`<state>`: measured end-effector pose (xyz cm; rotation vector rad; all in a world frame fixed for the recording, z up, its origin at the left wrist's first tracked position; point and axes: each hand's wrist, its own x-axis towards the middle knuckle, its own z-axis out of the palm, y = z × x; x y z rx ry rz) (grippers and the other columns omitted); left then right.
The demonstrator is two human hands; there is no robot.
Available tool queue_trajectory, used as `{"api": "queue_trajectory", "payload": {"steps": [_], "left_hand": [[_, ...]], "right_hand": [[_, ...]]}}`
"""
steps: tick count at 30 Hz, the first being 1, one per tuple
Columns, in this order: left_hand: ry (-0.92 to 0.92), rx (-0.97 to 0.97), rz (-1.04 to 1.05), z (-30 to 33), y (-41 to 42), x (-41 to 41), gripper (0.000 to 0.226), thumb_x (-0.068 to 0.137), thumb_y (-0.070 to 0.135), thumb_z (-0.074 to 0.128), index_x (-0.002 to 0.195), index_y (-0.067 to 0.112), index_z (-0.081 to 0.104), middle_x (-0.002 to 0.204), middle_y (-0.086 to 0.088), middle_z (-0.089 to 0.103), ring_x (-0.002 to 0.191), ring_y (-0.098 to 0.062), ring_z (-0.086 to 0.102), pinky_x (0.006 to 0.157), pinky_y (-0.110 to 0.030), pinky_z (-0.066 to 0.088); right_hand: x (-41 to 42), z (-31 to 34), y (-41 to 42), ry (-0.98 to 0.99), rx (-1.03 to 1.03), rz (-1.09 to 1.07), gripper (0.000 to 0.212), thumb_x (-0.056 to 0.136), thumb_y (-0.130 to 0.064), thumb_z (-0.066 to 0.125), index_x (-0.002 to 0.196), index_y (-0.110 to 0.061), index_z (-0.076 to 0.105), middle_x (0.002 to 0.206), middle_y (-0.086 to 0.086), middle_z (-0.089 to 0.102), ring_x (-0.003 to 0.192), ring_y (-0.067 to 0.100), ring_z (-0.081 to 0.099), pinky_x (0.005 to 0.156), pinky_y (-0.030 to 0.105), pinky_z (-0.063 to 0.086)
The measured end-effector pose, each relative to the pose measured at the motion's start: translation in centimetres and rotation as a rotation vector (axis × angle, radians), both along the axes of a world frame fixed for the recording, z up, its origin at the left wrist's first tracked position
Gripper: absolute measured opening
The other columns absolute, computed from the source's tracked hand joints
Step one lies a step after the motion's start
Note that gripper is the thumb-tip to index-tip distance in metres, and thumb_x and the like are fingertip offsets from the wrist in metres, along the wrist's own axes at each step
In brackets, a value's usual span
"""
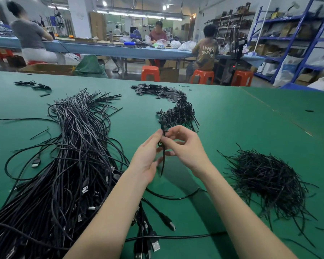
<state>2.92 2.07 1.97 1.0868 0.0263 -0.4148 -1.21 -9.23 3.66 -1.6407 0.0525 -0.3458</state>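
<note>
Above the green table (pixel 223 128) my two hands meet around one thin black cable (pixel 163 163). My left hand (pixel 148 156) pinches its upper part between thumb and fingers. My right hand (pixel 185 144) pinches the same cable from the right, fingers curled. The cable's loose end hangs down between my palms. A big bundle of black USB cables (pixel 73 156) lies to the left, with plugs near the front edge.
A heap of short black ties (pixel 266 180) lies at the right. Finished coiled cables (pixel 178 114) and a pile of small black sleeves (pixel 157 90) lie beyond my hands. People sit on orange stools (pixel 202 76) at a blue bench behind; shelves stand at the right.
</note>
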Motion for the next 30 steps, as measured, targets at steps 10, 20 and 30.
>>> {"api": "queue_trajectory", "payload": {"steps": [10,20,30], "left_hand": [[0.174,0.074,0.092,0.2,0.6,0.2,0.042,0.097,0.033,0.061,0.135,0.014,0.056,0.127,-0.004,0.062,0.114,-0.016,0.057,0.071,-0.027,0.049],[0.170,0.107,0.111,0.2,0.6,0.2,0.023,0.099,0.029,0.056,0.116,0.015,0.061,0.112,0.000,0.067,0.103,-0.014,0.062,0.071,-0.028,0.049],[-0.232,0.436,0.071,2.7,1.2,-0.3,0.010,0.099,0.028,0.055,0.098,0.019,0.058,0.105,0.001,0.066,0.094,-0.016,0.060,0.078,-0.031,0.045]], "right_hand": [[14.2,2.2,-5.0,0.074,-0.830,-0.334,0.015,0.090,-0.005,0.060,0.095,-0.013,0.073,0.096,0.006,0.071,0.096,0.025,0.066,0.092,0.032,0.051],[14.9,2.1,-4.8,0.276,-1.189,-0.222,0.039,0.095,-0.023,0.050,0.133,-0.021,0.061,0.137,0.012,0.055,0.130,0.034,0.047,0.106,0.046,0.045],[0.9,1.9,-1.1,0.287,-0.711,0.189,0.012,0.095,-0.019,0.064,0.089,-0.016,0.074,0.080,-0.001,0.078,0.060,0.012,0.069,0.054,0.023,0.053]]}}
